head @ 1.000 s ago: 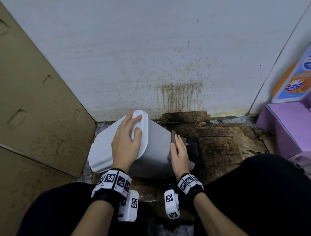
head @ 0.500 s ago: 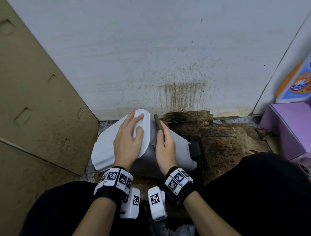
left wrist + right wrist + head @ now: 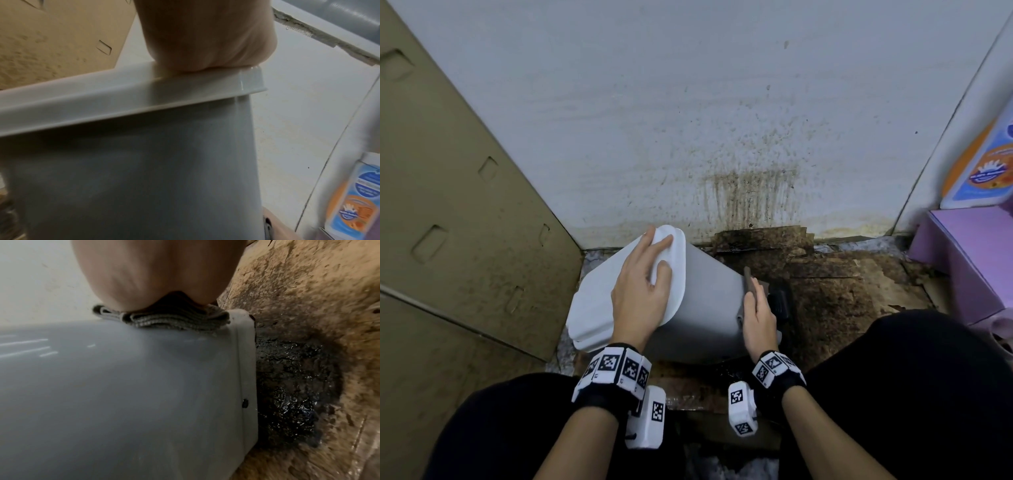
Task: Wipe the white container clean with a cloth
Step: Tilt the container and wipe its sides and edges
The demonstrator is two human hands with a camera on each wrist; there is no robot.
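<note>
The white plastic container with its lid on [image 3: 698, 308] is tipped over toward the left, its base down on the stained, wet cardboard floor [image 3: 842, 294] close to the spattered white wall [image 3: 688, 120]. The left hand [image 3: 642, 294] lies flat on the lid, fingers straight and spread, bracing it rather than gripping. The right hand [image 3: 758, 315] presses a folded grey ribbed cloth [image 3: 170, 318] against the side wall down near the base; the fingers look straight in the head view, though the wrist view hides them. Judging by the smooth, glossy shell with wet streaks, this container looks slippery, light and fairly stiff, so it could skate under a hard push. The lid rim [image 3: 144, 91] offers the surest hold: a raised lip to hook fingers over while the cloth works the plain walls.
</note>
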